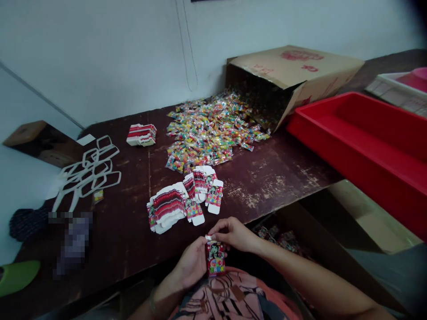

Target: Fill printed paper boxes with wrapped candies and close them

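Note:
A small printed candy box [216, 258], red with a cartoon figure and coloured balls, is upright in front of my body, just off the table's front edge. My left hand [192, 263] is closed around its left side. At the top of the box, the thumb and fingers of my right hand [233, 235] pinch the white flap. Beyond my hands, a fanned row of flat, unfolded boxes [169, 206] lies on the dark table [126, 222]. Behind it spreads a big heap of clear-wrapped colourful candies [207, 129].
An open cardboard carton [320, 66] lies on its side at the back, candies spilling out. A red tray [360, 146] juts out at the right. White frames [96, 169], a wooden box [43, 142] and another box stack [142, 134] are leftward. Below right, a carton holds filled packs [283, 242].

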Available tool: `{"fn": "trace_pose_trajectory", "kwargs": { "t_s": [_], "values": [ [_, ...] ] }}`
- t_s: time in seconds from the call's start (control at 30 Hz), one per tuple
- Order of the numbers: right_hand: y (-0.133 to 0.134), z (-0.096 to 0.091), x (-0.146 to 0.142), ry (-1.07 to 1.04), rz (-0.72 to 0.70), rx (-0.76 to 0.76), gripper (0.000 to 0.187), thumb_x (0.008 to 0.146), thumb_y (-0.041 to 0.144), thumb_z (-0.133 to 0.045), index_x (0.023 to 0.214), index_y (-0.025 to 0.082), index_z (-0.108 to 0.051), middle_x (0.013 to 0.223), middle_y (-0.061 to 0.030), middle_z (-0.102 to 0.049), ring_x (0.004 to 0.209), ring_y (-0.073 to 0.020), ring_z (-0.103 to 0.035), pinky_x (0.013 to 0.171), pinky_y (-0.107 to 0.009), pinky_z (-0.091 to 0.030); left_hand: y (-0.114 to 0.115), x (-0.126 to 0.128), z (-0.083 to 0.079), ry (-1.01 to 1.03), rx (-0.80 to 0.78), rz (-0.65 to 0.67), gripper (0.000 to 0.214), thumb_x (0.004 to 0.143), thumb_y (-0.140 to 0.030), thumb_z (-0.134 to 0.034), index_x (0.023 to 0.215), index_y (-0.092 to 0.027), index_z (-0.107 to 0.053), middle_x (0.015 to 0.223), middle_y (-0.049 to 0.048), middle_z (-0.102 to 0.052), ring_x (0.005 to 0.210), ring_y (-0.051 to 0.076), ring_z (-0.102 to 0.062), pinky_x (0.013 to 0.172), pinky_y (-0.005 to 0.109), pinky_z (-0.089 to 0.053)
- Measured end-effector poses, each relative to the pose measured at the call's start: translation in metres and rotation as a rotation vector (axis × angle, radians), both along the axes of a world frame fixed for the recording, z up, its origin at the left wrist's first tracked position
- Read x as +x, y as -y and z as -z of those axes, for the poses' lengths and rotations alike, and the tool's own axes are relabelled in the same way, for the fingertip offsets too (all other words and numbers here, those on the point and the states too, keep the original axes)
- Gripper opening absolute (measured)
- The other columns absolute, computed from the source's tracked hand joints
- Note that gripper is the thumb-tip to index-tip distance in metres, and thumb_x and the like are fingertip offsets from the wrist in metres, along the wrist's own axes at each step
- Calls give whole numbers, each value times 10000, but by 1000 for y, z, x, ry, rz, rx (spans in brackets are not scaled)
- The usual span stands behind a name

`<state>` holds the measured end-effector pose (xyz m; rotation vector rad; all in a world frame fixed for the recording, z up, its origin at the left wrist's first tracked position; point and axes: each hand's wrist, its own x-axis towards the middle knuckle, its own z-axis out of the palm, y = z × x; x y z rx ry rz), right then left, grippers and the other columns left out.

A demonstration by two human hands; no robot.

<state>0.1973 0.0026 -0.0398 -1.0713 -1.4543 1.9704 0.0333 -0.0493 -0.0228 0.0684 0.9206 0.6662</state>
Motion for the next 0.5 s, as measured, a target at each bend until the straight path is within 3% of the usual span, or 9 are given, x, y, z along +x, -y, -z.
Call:
{"fn": "trace_pose_trajectory", "kwargs": {
  "t_s": [0.1, 0.3, 0.5],
  "values": [
    [-2, -3, 5, 8, -30, 2, 222, 749, 335, -694, 817, 128, -731, 683, -8, -619, 486, -79, -523, 461, -203, -460, 2, -2, -1, 58, 38, 16, 320, 787, -253, -520, 1044, -87, -614, 903, 131, -705, 922, 273, -656, 855, 399, -454],
    [-2, -15, 15, 92, -88, 456, 97, 800, 172, -632, 802, 171, -730, 787, -17, -635, 717, -118, -596, 665, -213, -457, 13, -2, 2, -79, 173, 45, 333, 683, -119, -682, 1014, -124, -648, 888, 88, -705, 858, 240, -667, 812, 366, -461],
    [-9, -16, 28, 53, -256, 565, 128, 833, 162, -604, 872, 169, -726, 817, -21, -636, 743, -118, -600, 677, -201, -450, 12, 0, 7, -74, 205, 139, 382, 690, -225, -785, 1036, -119, -663, 932, 82, -682, 870, 193, -652, 813, 323, -471]
  ]
}}
